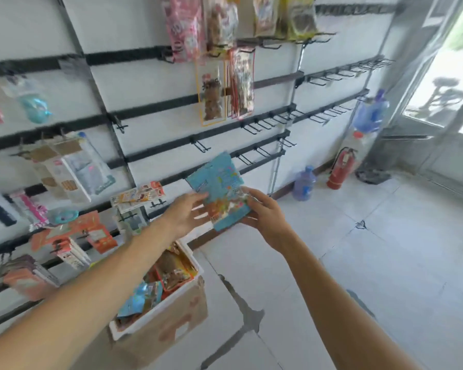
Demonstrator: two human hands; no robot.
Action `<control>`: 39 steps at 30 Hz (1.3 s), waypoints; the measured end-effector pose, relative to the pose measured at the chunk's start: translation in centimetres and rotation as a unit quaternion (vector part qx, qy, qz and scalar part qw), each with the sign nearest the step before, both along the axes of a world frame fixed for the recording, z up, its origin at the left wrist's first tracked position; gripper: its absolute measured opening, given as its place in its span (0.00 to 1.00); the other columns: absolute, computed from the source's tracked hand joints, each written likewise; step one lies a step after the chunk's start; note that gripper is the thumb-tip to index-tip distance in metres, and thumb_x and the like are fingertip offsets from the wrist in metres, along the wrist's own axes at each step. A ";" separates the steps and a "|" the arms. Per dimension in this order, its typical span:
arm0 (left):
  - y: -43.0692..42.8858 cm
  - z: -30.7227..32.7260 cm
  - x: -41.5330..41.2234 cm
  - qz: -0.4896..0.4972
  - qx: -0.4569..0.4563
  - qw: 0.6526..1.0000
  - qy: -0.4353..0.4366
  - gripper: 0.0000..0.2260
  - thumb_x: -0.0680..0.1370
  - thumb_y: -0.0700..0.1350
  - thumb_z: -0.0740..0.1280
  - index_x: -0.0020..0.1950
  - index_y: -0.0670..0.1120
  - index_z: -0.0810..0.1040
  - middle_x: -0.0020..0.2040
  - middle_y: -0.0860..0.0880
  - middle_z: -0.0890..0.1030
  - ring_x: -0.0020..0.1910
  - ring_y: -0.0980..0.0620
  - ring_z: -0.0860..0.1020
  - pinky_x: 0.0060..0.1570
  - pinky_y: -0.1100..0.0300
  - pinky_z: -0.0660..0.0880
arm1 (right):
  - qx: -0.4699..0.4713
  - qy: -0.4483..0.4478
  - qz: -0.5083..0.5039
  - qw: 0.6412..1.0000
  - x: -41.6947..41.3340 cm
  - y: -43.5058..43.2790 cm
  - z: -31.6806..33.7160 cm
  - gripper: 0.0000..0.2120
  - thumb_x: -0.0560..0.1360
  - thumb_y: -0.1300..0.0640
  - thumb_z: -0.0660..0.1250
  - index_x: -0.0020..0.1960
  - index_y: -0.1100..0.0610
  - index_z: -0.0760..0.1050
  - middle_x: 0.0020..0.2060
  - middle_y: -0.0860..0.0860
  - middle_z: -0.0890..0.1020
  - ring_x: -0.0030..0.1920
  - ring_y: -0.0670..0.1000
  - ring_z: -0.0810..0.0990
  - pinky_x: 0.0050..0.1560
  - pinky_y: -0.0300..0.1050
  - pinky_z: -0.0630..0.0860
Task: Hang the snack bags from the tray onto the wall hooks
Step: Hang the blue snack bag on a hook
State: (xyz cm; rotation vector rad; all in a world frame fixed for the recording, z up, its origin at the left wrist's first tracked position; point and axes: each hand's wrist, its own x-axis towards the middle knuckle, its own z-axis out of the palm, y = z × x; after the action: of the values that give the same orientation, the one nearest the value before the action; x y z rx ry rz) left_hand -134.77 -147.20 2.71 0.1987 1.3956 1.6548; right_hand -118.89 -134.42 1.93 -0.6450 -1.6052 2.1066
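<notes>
A blue snack bag (216, 182) with an orange patch is held up in front of the wall, top edge tilted toward the black hooks (254, 154). My right hand (265, 209) grips its lower right corner. My left hand (186, 213) touches its left edge with fingers stretched out. Below my left forearm a white tray (195, 259) holds several more blue and orange snack bags (171, 271). The tray rests on a cardboard box (177, 324).
Black rails with empty hooks (329, 112) run right along the white wall. Snack bags hang above (225, 89) and assorted goods at left (72, 166). A red fire extinguisher (341, 168) and water bottles (304, 184) stand on the tiled floor near a glass door.
</notes>
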 end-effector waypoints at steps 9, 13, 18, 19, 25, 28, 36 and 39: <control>6.7 6.4 0.2 -0.097 0.061 0.981 0.160 0.15 0.78 0.42 0.67 0.64 0.46 0.76 0.55 0.45 0.83 0.49 0.48 0.83 0.46 0.53 0.83 | 0.166 -0.011 -0.091 0.982 2.4 6.8 5.6 0.11 0.81 0.62 0.60 0.55 0.53 0.80 0.46 0.51 0.84 0.49 0.50 0.82 0.55 0.49 0.79; 10.6 8.5 -1.8 -0.133 0.070 0.965 0.215 0.19 0.73 0.45 0.71 0.63 0.46 0.77 0.58 0.44 0.83 0.55 0.44 0.82 0.54 0.48 0.80 | 0.172 0.028 -0.122 0.977 1.4 9.5 7.5 0.11 0.82 0.60 0.61 0.60 0.61 0.78 0.45 0.53 0.84 0.44 0.46 0.83 0.45 0.38 0.80; 16.2 9.4 -3.9 -0.173 0.057 0.945 0.272 0.11 0.78 0.42 0.69 0.60 0.46 0.80 0.52 0.49 0.85 0.54 0.47 0.83 0.53 0.52 0.80 | 0.191 -0.004 -0.115 0.975 -1.6 12.6 8.4 0.10 0.81 0.60 0.64 0.59 0.64 0.75 0.49 0.55 0.86 0.46 0.53 0.87 0.49 0.49 0.83; 17.0 9.0 -4.6 -0.175 0.053 0.946 0.269 0.11 0.79 0.44 0.68 0.61 0.47 0.79 0.54 0.47 0.85 0.56 0.45 0.82 0.56 0.49 0.79 | 0.178 -0.008 -0.122 0.976 -2.4 13.2 8.2 0.10 0.81 0.60 0.64 0.60 0.63 0.75 0.49 0.55 0.86 0.46 0.54 0.87 0.50 0.51 0.83; 21.2 6.7 -8.4 -0.191 0.071 0.961 0.187 0.15 0.77 0.49 0.68 0.64 0.49 0.79 0.61 0.41 0.81 0.57 0.41 0.81 0.61 0.45 0.77 | 0.124 -0.011 -0.180 0.976 -5.6 16.3 6.8 0.07 0.82 0.60 0.64 0.59 0.59 0.76 0.49 0.52 0.86 0.46 0.52 0.87 0.45 0.47 0.83; 23.5 6.5 -8.2 -0.200 0.089 0.962 0.164 0.16 0.73 0.47 0.70 0.59 0.46 0.81 0.53 0.46 0.85 0.47 0.49 0.83 0.46 0.57 0.81 | 0.108 -0.018 -0.249 0.962 -6.2 18.6 5.7 0.09 0.79 0.60 0.68 0.58 0.59 0.73 0.51 0.54 0.84 0.45 0.53 0.85 0.38 0.42 0.81; 29.5 4.6 -6.9 -0.115 0.033 0.973 0.196 0.07 0.78 0.39 0.68 0.55 0.41 0.81 0.50 0.42 0.86 0.45 0.44 0.85 0.42 0.57 0.82 | 0.383 -0.209 -0.335 0.835 -7.4 22.2 1.5 0.34 0.70 0.45 0.75 0.71 0.52 0.67 0.63 0.51 0.68 0.64 0.50 0.67 0.61 0.41 0.70; 32.3 4.7 -6.4 -0.092 0.034 0.966 0.241 0.08 0.78 0.38 0.68 0.56 0.40 0.81 0.49 0.42 0.85 0.43 0.46 0.85 0.39 0.58 0.82 | 0.408 -0.222 -0.289 0.837 -8.0 24.2 1.0 0.35 0.69 0.38 0.74 0.71 0.51 0.70 0.62 0.51 0.70 0.65 0.52 0.67 0.65 0.50 0.71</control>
State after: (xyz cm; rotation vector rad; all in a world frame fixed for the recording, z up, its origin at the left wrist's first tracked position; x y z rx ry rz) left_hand -141.12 -114.89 7.41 0.7917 1.6162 1.5578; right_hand -126.86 -110.22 2.88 -1.1466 -1.9865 0.7409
